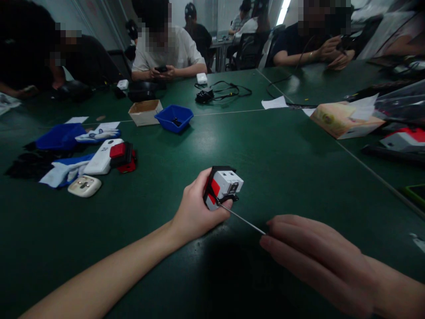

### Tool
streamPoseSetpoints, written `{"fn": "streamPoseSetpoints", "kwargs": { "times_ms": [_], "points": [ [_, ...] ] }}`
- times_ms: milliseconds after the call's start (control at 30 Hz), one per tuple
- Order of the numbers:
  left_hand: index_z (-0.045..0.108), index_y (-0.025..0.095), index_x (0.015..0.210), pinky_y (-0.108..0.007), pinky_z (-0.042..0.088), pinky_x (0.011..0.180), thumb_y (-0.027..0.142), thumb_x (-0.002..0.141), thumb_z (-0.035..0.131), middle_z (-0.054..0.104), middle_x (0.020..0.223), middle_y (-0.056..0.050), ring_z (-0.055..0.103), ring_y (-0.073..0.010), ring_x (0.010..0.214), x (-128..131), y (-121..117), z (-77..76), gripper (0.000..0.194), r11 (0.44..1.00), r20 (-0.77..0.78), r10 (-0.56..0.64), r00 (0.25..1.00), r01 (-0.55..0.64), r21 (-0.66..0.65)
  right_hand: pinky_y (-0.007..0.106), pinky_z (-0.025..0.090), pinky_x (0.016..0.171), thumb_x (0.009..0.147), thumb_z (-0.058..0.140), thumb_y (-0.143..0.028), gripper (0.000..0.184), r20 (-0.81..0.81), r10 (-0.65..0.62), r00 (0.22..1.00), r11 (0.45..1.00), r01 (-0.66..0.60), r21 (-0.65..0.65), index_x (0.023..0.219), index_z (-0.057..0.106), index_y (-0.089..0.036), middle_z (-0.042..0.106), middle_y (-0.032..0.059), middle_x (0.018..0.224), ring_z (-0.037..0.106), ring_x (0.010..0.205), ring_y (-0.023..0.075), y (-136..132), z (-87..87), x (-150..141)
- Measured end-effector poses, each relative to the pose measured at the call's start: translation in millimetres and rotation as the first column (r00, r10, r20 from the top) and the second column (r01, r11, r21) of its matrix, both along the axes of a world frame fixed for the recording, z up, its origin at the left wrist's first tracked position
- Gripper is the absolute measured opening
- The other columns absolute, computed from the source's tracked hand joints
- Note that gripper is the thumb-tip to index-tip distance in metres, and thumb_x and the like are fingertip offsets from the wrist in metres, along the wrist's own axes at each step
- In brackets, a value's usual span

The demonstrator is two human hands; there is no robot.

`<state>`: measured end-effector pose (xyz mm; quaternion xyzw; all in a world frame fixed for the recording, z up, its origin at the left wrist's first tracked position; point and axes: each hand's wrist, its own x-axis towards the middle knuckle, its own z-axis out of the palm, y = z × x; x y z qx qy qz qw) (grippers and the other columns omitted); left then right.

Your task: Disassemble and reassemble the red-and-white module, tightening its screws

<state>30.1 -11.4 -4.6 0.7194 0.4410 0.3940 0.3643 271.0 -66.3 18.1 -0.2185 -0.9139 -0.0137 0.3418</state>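
Observation:
My left hand (195, 201) is wrapped round a small boxy white, red and black device (229, 180), just above the table. A dark bracket-like piece surrounds part of it, and its kind is unclear. From the right, my right hand (315, 257) grips a screwdriver (244, 219) between thumb and fingers. Only its thin metal shaft shows; the handle is hidden by the hand. The shaft's tip meets the lower front of the device, close to my left thumb.
On the green table (159, 150), a blue bin (174, 118) with small dark parts stands beside a cardboard box (144, 113). Gloves (71, 170), a white box (103, 157) and a red-black device (122, 156) lie left. A tissue box (341, 122) is right. Several people sit beyond.

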Motion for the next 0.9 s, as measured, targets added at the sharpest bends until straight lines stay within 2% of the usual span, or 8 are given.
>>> {"fn": "streamPoseSetpoints", "kwargs": {
  "times_ms": [100,267,400,533,633,733,767,900],
  "points": [
    [0.054,0.018,0.130,-0.032,0.058,0.081,0.024,0.079,0.075,0.074,0.109,-0.007,0.072,-0.0216,0.088,-1,-1,-0.9,0.055,1.000,-0.016,0.001,1.000,-0.001,-0.003,0.025,0.057,0.062,0.106,0.029,-0.011,0.034,0.001,-0.030,1.000,0.996,0.030,-0.083,0.109,0.062,-0.017,0.071,0.0076,0.090,0.067,0.075,0.0161,-3,3.2,-3],
    [0.054,0.019,0.131,-0.033,0.058,0.083,0.025,0.079,0.077,0.073,0.111,-0.008,0.072,-0.0229,0.091,0,1,-1.6,0.057,1.000,-0.019,0.008,1.000,-0.008,0.004,0.027,0.058,0.060,0.097,0.049,-0.004,0.016,-0.093,-0.092,0.991,0.985,0.077,-0.153,0.101,0.061,-0.014,0.069,0.0076,0.084,0.068,0.073,0.0175,-8,2.6,-15],
    [0.056,0.018,0.128,-0.031,0.058,0.080,0.025,0.080,0.076,0.074,0.107,-0.007,0.072,-0.0214,0.088,1,1,-0.3,0.053,1.000,0.003,0.010,1.000,-0.010,-0.004,0.030,0.062,0.072,0.094,0.050,-0.001,0.018,-0.087,0.017,0.996,0.994,-0.026,-0.105,0.103,0.062,-0.010,0.070,0.0076,0.082,0.070,0.080,0.0199,-9,2.0,-20],
    [0.055,0.018,0.130,-0.032,0.058,0.082,0.024,0.080,0.075,0.074,0.109,-0.007,0.073,-0.0222,0.089,1,0,0.0,0.054,1.000,0.003,0.001,1.000,-0.001,0.002,0.028,0.057,0.064,0.095,0.051,-0.002,0.015,-0.103,-0.011,0.995,0.995,0.000,-0.104,0.099,0.062,-0.012,0.067,0.0044,0.074,0.067,0.068,0.0168,-9,5.6,-21],
    [0.055,0.018,0.130,-0.033,0.058,0.081,0.025,0.079,0.076,0.074,0.108,-0.007,0.073,-0.0225,0.089,1,0,-0.2,0.055,1.000,-0.013,0.002,1.000,-0.002,0.011,0.025,0.050,0.052,0.097,0.050,-0.006,0.014,-0.072,-0.031,0.997,0.973,0.014,-0.231,0.097,0.059,-0.017,0.063,0.0010,0.069,0.060,0.058,0.0135,-8,8.4,-19],
    [0.056,0.018,0.128,-0.032,0.058,0.079,0.025,0.078,0.077,0.074,0.106,-0.006,0.072,-0.0222,0.087,1,0,-0.3,0.055,1.000,-0.027,0.020,0.999,-0.019,0.015,0.025,0.049,0.051,0.102,0.045,-0.012,0.014,-0.066,-0.009,0.998,0.932,-0.016,-0.363,0.106,0.057,-0.019,0.065,0.0014,0.071,0.059,0.056,0.0136,-8,6.9,-14],
    [0.056,0.018,0.128,-0.032,0.058,0.078,0.025,0.078,0.077,0.074,0.106,-0.006,0.072,-0.0217,0.085,1,0,-0.4,0.055,1.000,-0.032,0.023,0.999,-0.022,0.017,0.026,0.050,0.053,0.104,0.041,-0.015,0.017,-0.072,-0.006,0.997,0.932,-0.020,-0.361,0.110,0.057,-0.019,0.068,0.0031,0.075,0.062,0.058,0.0147,-9,4.9,-11],
    [0.055,0.020,0.130,-0.031,0.059,0.080,0.024,0.078,0.077,0.073,0.106,-0.005,0.072,-0.0200,0.086,0,0,-0.9,0.057,0.999,-0.034,0.007,0.999,-0.006,0.040,0.030,0.055,0.063,0.108,0.031,-0.020,0.031,-0.033,-0.040,0.999,0.977,0.033,-0.211,0.119,0.060,-0.022,0.077,0.0085,0.096,0.073,0.075,0.0200,-17,-8.1,-4]
  ]
}}
